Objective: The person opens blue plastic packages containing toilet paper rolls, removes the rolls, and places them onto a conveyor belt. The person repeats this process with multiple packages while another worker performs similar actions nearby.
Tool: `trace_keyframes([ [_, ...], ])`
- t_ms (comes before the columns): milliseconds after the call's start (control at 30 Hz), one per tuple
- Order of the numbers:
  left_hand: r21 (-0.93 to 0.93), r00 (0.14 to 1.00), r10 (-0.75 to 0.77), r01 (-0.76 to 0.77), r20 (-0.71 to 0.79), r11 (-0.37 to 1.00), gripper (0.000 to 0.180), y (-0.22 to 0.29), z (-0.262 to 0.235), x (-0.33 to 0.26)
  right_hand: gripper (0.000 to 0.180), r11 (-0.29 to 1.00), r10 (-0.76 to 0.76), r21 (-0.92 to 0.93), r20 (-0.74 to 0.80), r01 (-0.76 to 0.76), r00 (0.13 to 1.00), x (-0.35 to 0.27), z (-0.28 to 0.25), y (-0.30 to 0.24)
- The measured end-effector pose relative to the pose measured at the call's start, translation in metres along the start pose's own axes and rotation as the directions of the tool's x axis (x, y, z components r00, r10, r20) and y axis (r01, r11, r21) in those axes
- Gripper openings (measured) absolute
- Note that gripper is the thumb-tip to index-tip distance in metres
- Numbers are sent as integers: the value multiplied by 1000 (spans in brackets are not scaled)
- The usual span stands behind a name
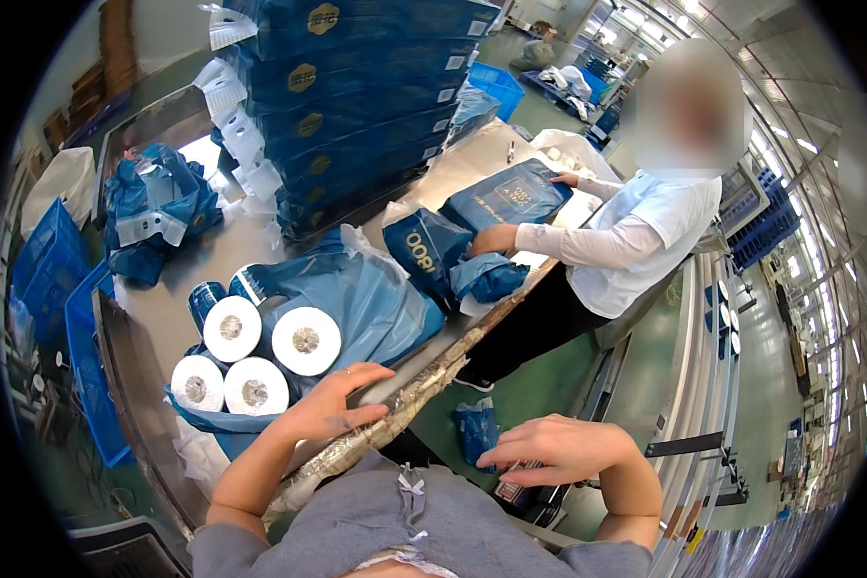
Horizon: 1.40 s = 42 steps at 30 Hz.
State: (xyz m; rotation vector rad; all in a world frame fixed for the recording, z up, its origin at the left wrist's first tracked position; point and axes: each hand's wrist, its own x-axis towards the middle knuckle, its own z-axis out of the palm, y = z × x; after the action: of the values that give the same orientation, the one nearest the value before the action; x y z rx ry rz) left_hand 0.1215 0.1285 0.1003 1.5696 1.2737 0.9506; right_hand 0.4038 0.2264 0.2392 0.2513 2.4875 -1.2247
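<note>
My left hand (332,405) rests at the table's near edge, just right of the rolls, with its fingers stretched out and nothing in it. Off the table's edge, my right hand (554,450) hangs in the air, fingers loosely bent and thumb apart, holding nothing I can see. Several white paper rolls (306,341) stand with their ends up in the mouth of a large blue plastic bag (380,308), which lies spread toward the co-worker. Beside the rolls, two smaller blue-wrapped rolls (204,301) lie partly hidden.
A tall stack of blue packs (356,106) rises behind the bag. At right, a co-worker (645,231) handles a flat blue pack (506,197). Crumpled blue bags (154,207) lie at the far left, above blue crates (53,260). A blue package (474,429) sits below the table edge.
</note>
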Motion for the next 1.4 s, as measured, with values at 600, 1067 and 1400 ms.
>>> trace_keyframes([
  [600, 712, 909, 40, 297, -415, 636, 68, -83, -14, 0, 21, 995, -58, -103, -458, 12, 887, 183, -39, 83],
  [1067, 721, 867, -221, 495, -447, 485, 73, -73, -116, -86, 64, 975, -152, -196, -263, 102, 953, 339, -8, 112],
  [1400, 539, 900, -393, 429, -188, 725, 59, -76, -166, -75, 66, 973, -166, -144, 109, 181, 980, 395, -81, 101],
])
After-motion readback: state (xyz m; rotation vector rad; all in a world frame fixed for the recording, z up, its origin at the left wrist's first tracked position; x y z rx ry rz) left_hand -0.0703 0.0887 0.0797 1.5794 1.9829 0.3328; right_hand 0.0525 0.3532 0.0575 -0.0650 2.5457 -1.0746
